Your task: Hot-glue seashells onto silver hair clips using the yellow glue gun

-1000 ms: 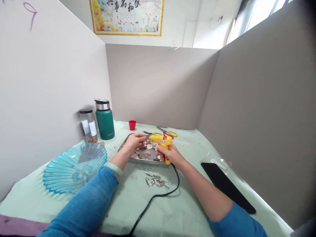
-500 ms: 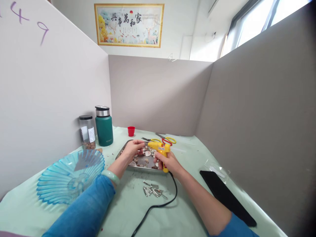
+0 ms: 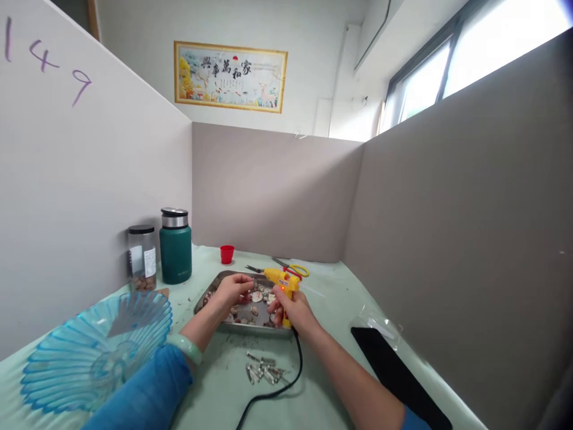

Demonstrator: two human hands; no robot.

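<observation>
A yellow hot glue gun [image 3: 281, 278] with a small red light is in my right hand [image 3: 293, 307], fingers wrapped round its handle and its nozzle pointing left. Just left of the nozzle, my left hand [image 3: 235, 290] is closed in a pinch; a small thing at its fingertips is too small to make out. Both hands are over a metal tray [image 3: 259, 330] holding several seashells [image 3: 256, 297]. On the near side of the tray lies a pile of small silver metal clips [image 3: 266, 368]. The gun's black cord [image 3: 273, 394] curves round them.
A blue fluted glass dish [image 3: 98, 352] stands at left, before a green flask [image 3: 175, 254] and a clear jar [image 3: 142, 263]. Behind the tray are a red cup [image 3: 227, 254] and scissors [image 3: 298, 270]. A black flat object [image 3: 398, 376] and clear plastic wrapping [image 3: 380, 325] lie at right.
The view has tilted up and shifted a little, so the table sits lower in it. The glue gun's nozzle and my left fingertips are slightly farther apart; both hands keep their grips.
</observation>
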